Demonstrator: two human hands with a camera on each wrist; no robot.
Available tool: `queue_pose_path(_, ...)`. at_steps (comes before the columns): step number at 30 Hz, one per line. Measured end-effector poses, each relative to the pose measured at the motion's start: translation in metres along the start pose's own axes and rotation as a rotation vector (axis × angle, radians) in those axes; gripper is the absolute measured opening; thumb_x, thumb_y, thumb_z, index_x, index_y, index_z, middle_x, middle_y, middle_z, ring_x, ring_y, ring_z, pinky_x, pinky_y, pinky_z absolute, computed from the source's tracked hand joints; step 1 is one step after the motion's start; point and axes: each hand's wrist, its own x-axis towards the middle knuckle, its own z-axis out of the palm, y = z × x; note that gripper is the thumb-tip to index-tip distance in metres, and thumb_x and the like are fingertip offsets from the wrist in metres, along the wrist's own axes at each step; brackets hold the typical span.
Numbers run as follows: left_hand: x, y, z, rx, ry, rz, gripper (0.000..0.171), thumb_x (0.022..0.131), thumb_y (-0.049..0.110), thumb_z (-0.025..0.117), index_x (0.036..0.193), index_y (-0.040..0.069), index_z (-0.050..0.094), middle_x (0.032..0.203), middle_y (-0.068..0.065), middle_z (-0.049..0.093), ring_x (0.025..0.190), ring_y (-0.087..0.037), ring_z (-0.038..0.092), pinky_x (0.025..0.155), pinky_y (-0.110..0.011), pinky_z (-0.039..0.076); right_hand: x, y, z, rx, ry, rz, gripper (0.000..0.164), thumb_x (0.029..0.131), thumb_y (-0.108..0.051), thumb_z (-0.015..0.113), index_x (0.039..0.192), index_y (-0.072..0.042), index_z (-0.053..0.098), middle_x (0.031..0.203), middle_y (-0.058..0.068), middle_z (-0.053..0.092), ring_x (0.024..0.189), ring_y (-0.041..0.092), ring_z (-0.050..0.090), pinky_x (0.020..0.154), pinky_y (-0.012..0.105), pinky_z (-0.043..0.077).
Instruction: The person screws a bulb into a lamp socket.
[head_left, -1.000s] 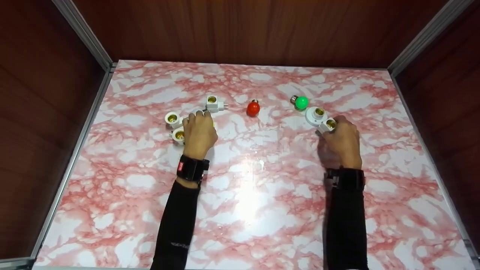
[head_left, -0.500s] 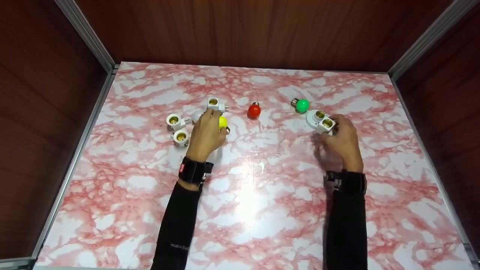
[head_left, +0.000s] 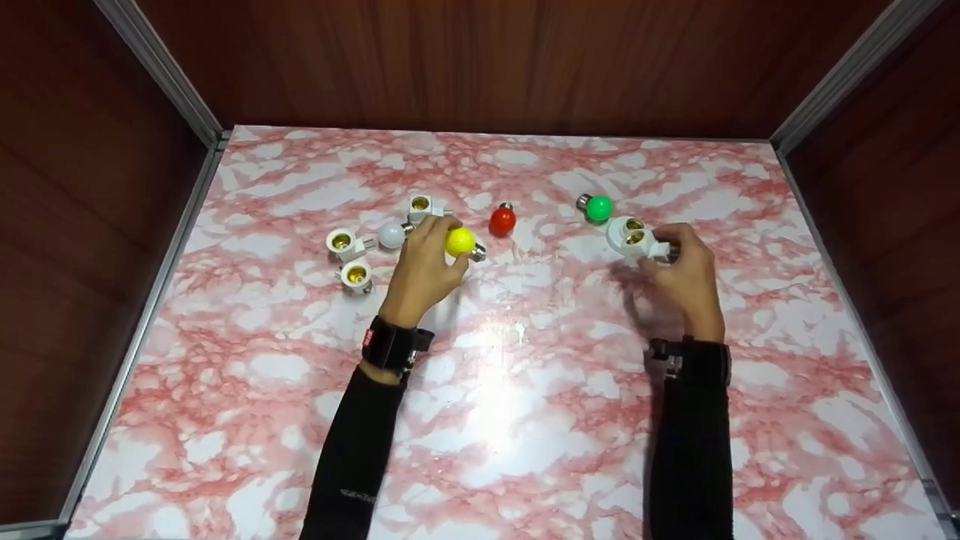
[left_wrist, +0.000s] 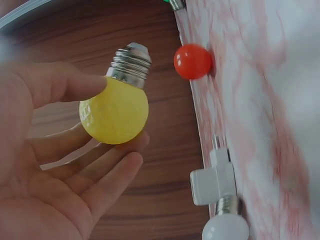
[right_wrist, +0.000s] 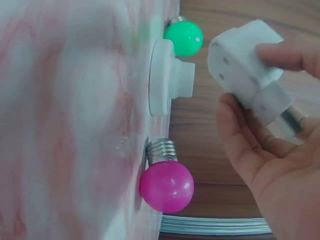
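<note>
My left hand [head_left: 426,266] pinches a yellow light bulb [left_wrist: 115,112] between thumb and fingers, its metal screw base pointing away from the palm. The bulb is lifted off the table in the left wrist view. On the right, my right hand [head_left: 686,270] holds a white plug-in lamp socket [right_wrist: 247,65] by its body, its prongs toward the palm. Below and beyond that socket sits a round white lamp holder [right_wrist: 160,77] on the table. A magenta bulb [right_wrist: 167,185] lies near the right hand in the right wrist view; the head view does not show it.
A red bulb [head_left: 502,220] lies between the hands, a green bulb [head_left: 598,208] near the lamp holder. Left of the left hand are a white bulb [head_left: 391,235], two round plug-in sockets [head_left: 343,243] and a square one [head_left: 421,205]. Dark wood panels [head_left: 480,67] wall the table.
My left hand has lifted the yellow bulb and carried it slightly right, uncovering the white bulb. The right hand has raised the white socket and turned it.
</note>
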Motion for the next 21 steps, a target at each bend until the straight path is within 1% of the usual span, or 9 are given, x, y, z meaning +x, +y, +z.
queue_pose_path(3,0.0,0.002,0.004,-0.023,0.003,0.001,0.041,0.093,0.011,0.076,0.13,-0.001,0.067,0.128,-0.021,0.07,0.119,-0.036,0.069,0.11,-0.045,0.057,-0.002,0.002,0.001,0.088,0.01,-0.001,0.046,0.087,-0.002,0.081,0.13,-0.004,0.066,0.121,0.001,0.067,0.101,0.007,0.06,0.09,0.011,0.052)
queue_pose_path(5,0.001,0.003,0.007,-0.04,0.008,0.002,0.041,0.093,0.012,0.077,0.131,-0.001,0.067,0.129,-0.021,0.071,0.12,-0.035,0.07,0.11,-0.044,0.058,-0.002,0.003,0.002,0.147,0.017,-0.016,0.047,0.087,-0.001,0.081,0.131,-0.003,0.066,0.116,-0.006,0.064,0.097,0.006,0.059,0.088,0.011,0.054)
queue_pose_path(7,0.002,0.005,0.009,-0.063,0.015,0.009,0.041,0.093,0.012,0.078,0.13,-0.001,0.067,0.13,-0.02,0.071,0.12,-0.034,0.07,0.109,-0.042,0.059,-0.002,0.002,0.002,0.21,0.024,-0.025,0.048,0.087,0.001,0.081,0.132,-0.001,0.064,0.114,-0.011,0.062,0.098,0.006,0.06,0.087,0.011,0.055)
queue_pose_path(9,0.002,0.006,0.011,-0.091,0.022,0.015,0.041,0.093,0.012,0.079,0.13,-0.001,0.067,0.129,-0.019,0.071,0.117,-0.033,0.071,0.107,-0.04,0.061,-0.003,0.002,0.003,0.265,0.025,-0.024,0.05,0.087,0.004,0.079,0.134,0.001,0.061,0.112,-0.011,0.062,0.101,0.006,0.062,0.089,0.01,0.056)
queue_pose_path(12,0.003,0.009,0.015,-0.143,0.043,0.027,0.041,0.093,0.013,0.08,0.129,-0.001,0.067,0.129,-0.018,0.071,0.116,-0.032,0.071,0.105,-0.039,0.062,-0.001,0.0,0.001,0.313,0.025,-0.017,0.053,0.087,0.005,0.078,0.136,0.003,0.058,0.112,-0.01,0.064,0.105,0.005,0.065,0.09,0.011,0.057)
queue_pose_path(15,0.004,0.013,0.018,-0.201,0.067,0.041,0.042,0.093,0.014,0.081,0.129,-0.001,0.067,0.129,-0.018,0.072,0.115,-0.031,0.072,0.104,-0.039,0.063,-0.001,-0.001,0.001,0.347,0.021,-0.026,0.053,0.089,0.005,0.077,0.139,0.005,0.06,0.114,-0.01,0.067,0.107,0.005,0.066,0.091,0.012,0.058)
queue_pose_path(17,0.004,0.016,0.019,-0.234,0.081,0.051,0.042,0.093,0.016,0.082,0.129,-0.001,0.067,0.128,-0.017,0.072,0.113,-0.03,0.073,0.102,-0.038,0.064,-0.002,-0.003,0.002,0.39,0.022,-0.042,0.052,0.09,0.005,0.077,0.14,0.007,0.061,0.117,-0.01,0.069,0.107,0.007,0.067,0.09,0.013,0.059)
queue_pose_path(21,0.006,0.022,0.022,-0.269,0.097,0.076,0.044,0.093,0.019,0.084,0.128,-0.001,0.068,0.126,-0.016,0.074,0.106,-0.03,0.074,0.094,-0.039,0.065,-0.004,-0.012,0.005,0.503,0.012,-0.093,0.054,0.09,0.005,0.079,0.141,0.006,0.062,0.122,-0.01,0.073,0.107,0.009,0.069,0.088,0.014,0.061)
